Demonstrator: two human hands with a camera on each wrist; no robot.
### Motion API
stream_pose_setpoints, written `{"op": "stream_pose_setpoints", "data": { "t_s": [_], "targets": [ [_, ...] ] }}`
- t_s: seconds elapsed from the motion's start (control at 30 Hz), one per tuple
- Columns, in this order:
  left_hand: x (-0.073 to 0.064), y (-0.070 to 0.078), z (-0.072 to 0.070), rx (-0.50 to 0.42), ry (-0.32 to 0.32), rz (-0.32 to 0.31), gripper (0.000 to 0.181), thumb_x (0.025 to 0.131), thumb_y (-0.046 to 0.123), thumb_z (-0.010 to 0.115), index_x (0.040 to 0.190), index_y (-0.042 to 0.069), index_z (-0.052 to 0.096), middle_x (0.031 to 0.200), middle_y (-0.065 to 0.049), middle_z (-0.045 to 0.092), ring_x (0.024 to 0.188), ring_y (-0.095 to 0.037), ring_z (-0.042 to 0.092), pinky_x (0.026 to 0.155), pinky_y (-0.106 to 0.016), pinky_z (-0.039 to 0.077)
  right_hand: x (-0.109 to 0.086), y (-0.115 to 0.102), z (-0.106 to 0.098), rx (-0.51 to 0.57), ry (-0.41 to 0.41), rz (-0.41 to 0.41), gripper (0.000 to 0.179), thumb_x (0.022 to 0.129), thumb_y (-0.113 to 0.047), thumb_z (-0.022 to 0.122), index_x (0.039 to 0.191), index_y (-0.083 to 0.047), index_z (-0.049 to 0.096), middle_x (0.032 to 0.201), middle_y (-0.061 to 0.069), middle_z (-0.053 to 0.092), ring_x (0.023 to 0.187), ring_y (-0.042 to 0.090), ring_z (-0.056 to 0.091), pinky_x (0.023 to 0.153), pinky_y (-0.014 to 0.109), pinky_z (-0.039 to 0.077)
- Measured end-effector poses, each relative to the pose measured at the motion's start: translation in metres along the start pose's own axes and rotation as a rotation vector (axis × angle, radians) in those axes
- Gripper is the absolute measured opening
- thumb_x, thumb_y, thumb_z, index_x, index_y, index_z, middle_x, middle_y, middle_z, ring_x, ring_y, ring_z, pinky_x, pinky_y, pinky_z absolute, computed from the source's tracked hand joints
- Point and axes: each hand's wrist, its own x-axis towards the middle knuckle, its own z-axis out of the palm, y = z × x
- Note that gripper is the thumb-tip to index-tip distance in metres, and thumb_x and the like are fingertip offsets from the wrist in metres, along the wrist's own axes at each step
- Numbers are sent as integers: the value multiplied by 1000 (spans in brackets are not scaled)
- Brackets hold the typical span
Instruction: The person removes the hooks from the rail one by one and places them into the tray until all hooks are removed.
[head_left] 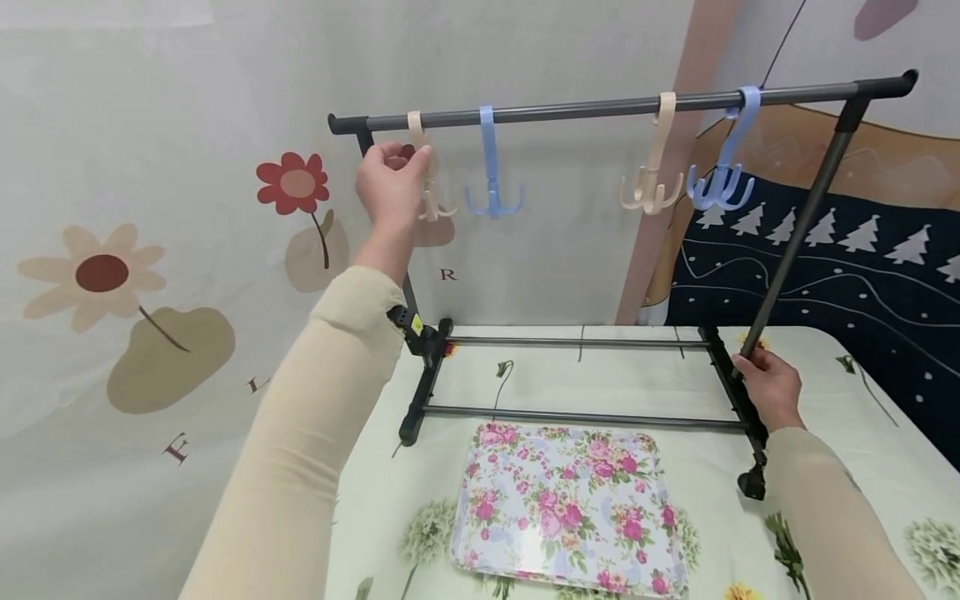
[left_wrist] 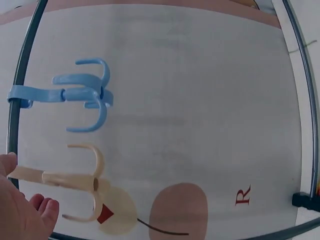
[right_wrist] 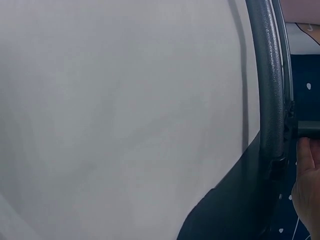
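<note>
My left hand (head_left: 392,190) is raised to the top rail (head_left: 570,110) of a dark metal rack, beside a beige four-prong hook (left_wrist: 70,180). In the left wrist view, the thumb lies by the hook's upper strap and the loosely bent fingers (left_wrist: 48,212) sit apart from its stem. A blue hook (head_left: 491,162) hangs just right of it. Farther right hang another beige hook (head_left: 652,179) and another blue one (head_left: 723,171), slightly tilted. My right hand (head_left: 772,390) grips the foot of the rack's right upright pole (head_left: 802,225).
A flower-patterned tray (head_left: 566,508) lies on the patterned tablecloth (head_left: 390,542) in front of the rack. Two lower crossbars (head_left: 585,417) join the rack's black feet (head_left: 423,387). Behind hangs a pale printed curtain (head_left: 187,100), with a dark tree-print cloth (head_left: 847,292) at right.
</note>
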Motion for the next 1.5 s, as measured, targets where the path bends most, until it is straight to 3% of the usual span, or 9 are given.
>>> {"op": "stream_pose_setpoints", "data": {
  "t_s": [0.17, 0.4, 0.67, 1.07, 1.3, 1.5],
  "targets": [
    [4, 2, 11, -13, 47, -31, 33, 92, 26, 73, 119, 11, 63, 112, -4, 63, 102, -14, 59, 93, -30, 48, -4, -2, 2, 24, -1, 5, 52, 100, -39, 56, 140, -6, 55, 119, 2, 60, 104, 18, 52, 84, 33, 44],
    [5, -3, 20, 17, 109, -3, 32, 92, 22, 73, 118, 6, 63, 114, -6, 64, 103, -14, 59, 90, -27, 47, -7, -3, 6, 31, 7, 1, 53, 99, -42, 57, 138, -5, 57, 111, -3, 60, 100, 16, 52, 82, 32, 43],
    [5, -10, 22, -12, 145, 1, 25, 95, 16, 67, 118, 8, 63, 113, -4, 63, 100, -12, 57, 87, -25, 47, -8, -2, 12, 30, 4, -8, 53, 100, -42, 57, 137, -4, 58, 118, 3, 60, 99, 16, 52, 81, 31, 43],
    [7, -15, 20, -35, 164, -10, 20, 97, 20, 66, 115, 12, 64, 108, -1, 60, 97, -11, 59, 82, -26, 48, -8, -3, 18, 39, -7, -28, 50, 100, -40, 58, 135, -3, 59, 109, -1, 61, 103, 19, 51, 84, 33, 43],
    [11, -14, 14, 90, 212, 73, 17, 95, 18, 66, 107, 8, 70, 103, -4, 68, 92, -11, 58, 84, -25, 46, -9, -2, 17, 38, -9, -43, 51, 99, -40, 58, 134, -3, 59, 110, -2, 61, 99, 15, 52, 82, 30, 44],
    [20, 4, 6, 140, 216, 102, 13, 94, 17, 64, 101, 9, 72, 104, -6, 71, 94, -14, 63, 84, -25, 51, -13, -5, 16, 40, -10, -47, 49, 100, -39, 58, 132, -2, 60, 98, -11, 59, 97, 15, 51, 76, 26, 42]
  ]
}}
